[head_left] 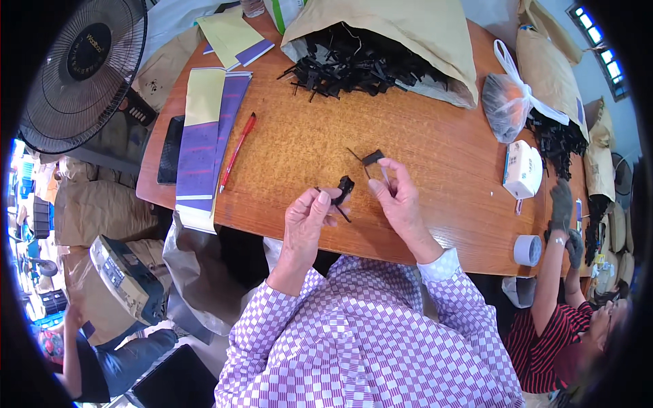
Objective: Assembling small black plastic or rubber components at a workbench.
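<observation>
My left hand [307,216] is closed in a pinch over the front of the wooden table, with a small bunched black piece [345,185] at its fingertips. A thin dark strip pokes out below those fingers. To its right, my right hand [400,200] pinches a small black rectangular piece [373,158] with thin stems between thumb and forefinger. The two pieces are apart. Beyond my hands, a large brown paper sack [408,41] lies with its mouth toward me, and a heap of similar black pieces [347,64] spills from it.
Left on the table [292,129] are a red pen [238,151], purple-and-yellow paper sheets [201,136] and a dark phone [170,149]. Rightward sit a tissue pack [522,168], a tape roll [527,250] and a knotted plastic bag [505,102]. A gloved co-worker's hand [561,207] reaches in.
</observation>
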`<state>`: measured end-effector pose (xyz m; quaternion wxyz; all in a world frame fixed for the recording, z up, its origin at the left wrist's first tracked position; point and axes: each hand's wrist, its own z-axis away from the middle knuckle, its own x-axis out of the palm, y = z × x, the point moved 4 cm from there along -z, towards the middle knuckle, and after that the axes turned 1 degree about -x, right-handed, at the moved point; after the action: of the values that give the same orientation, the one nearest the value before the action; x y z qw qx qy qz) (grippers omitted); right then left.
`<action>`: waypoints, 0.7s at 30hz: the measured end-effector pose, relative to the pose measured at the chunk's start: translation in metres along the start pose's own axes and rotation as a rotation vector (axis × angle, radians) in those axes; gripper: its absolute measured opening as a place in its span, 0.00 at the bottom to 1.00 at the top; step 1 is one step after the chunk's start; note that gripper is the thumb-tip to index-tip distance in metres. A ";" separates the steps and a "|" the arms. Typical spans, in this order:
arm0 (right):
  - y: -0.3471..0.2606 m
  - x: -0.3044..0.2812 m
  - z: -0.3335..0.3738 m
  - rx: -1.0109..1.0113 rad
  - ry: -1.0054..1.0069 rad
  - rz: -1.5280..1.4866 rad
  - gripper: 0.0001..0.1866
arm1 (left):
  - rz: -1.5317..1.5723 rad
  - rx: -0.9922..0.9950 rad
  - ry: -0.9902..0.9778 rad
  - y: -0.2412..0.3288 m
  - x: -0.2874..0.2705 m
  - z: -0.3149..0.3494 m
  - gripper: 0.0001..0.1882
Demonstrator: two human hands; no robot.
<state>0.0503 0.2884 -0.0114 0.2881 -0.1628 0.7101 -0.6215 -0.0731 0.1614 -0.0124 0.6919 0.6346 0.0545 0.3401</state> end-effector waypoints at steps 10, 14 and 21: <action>-0.019 0.018 0.008 0.328 -0.498 -0.454 0.13 | -0.009 -0.017 -0.200 0.012 0.008 0.024 0.19; -0.024 0.026 0.012 0.308 -0.590 -0.452 0.12 | 0.208 -0.181 -0.257 0.009 0.018 0.030 0.29; -0.026 0.029 0.012 0.118 -0.442 -0.211 0.12 | 0.152 -0.148 -0.141 0.008 0.017 0.026 0.26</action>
<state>0.0318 0.2574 0.0069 0.3790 -0.3507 0.5714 -0.6378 -0.0499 0.1484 0.0059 0.7110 0.6065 -0.0677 0.3494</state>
